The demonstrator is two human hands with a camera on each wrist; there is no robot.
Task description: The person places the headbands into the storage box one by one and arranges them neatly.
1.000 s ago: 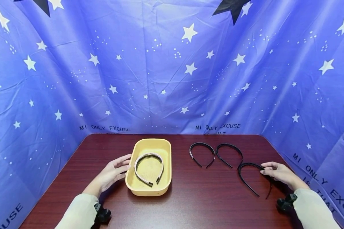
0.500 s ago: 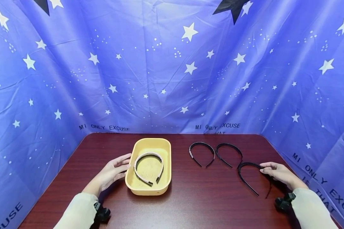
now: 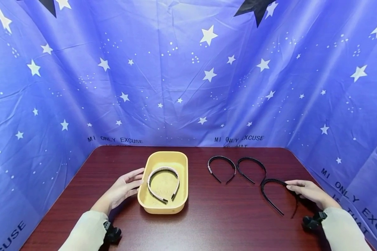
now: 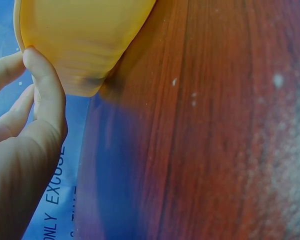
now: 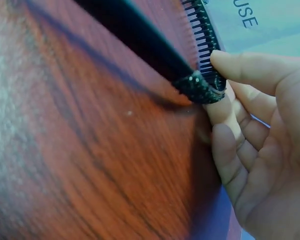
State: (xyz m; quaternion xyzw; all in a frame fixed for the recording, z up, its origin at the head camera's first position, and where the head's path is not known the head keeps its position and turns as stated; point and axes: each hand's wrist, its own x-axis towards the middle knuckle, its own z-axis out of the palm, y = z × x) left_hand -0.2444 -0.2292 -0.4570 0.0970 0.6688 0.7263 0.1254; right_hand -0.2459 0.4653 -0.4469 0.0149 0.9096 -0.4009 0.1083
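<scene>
Toward the left of the surface, in the head view: a left hand with fingers spread, touching the outer left side of a yellow box. Inside that box, lying on its bottom: a pale pink headband with dark teeth, seen from above only. Added by the left wrist view: a thumb tip right at the rim, with other fingertips close beside it.

Toward the right: a right hand, pinching one side of a black headband between thumb and fingers. From the head, just a dark toothed arc, open toward the near edge. From the right wrist, far more: glittering specks on the band, long comb teeth, further fingers loosely bent below the pinch, and one leg slanting clear of the surface, apart from its shadow.

In the head view alone, between box and held band: a patterned headband with a pale left side, then a plain dark headband, at or very near contact with the held one. Behind, and glimpsed in both wrist views: blue lettered cloth, star-printed.
</scene>
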